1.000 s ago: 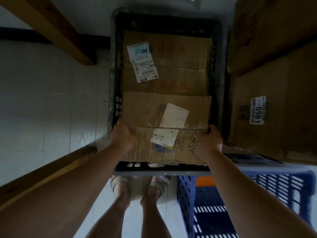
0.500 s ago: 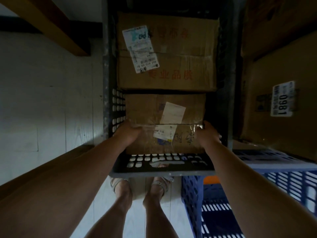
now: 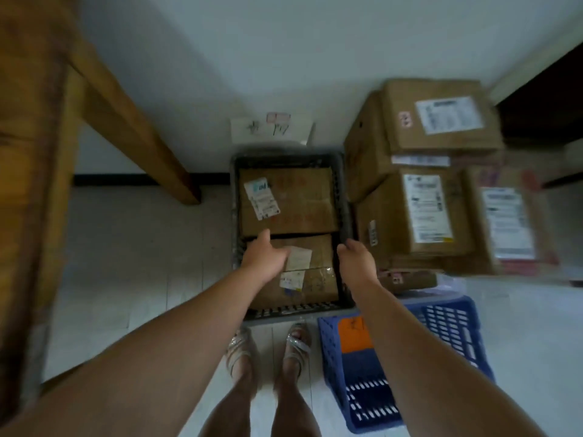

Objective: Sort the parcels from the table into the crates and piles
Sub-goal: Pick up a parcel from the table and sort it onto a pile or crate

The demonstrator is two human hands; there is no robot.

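Note:
A black crate (image 3: 346, 197) stands on the floor against the wall and holds two cardboard parcels. The far parcel (image 3: 303, 206) carries a white label at its left. The near parcel (image 3: 317, 282) has two small paper labels on top and lies flat in the crate's front half. My left hand (image 3: 264, 258) hovers over that parcel's left end, fingers relaxed, thumb pointing toward the far parcel. My right hand (image 3: 356, 260) hangs above the crate's right rim with loosely curled fingers. Neither hand holds anything.
A pile of labelled cardboard boxes (image 3: 422, 212) stands right of the crate. A blue crate (image 3: 454, 323) with an orange tag sits at the front right. A wooden table leg (image 3: 135, 130) slants at the left. A paper sign (image 3: 271, 129) leans on the wall.
Both hands have let go of the near parcel, which now lies in the black crate, and have lifted off it. The view has pulled up and back.

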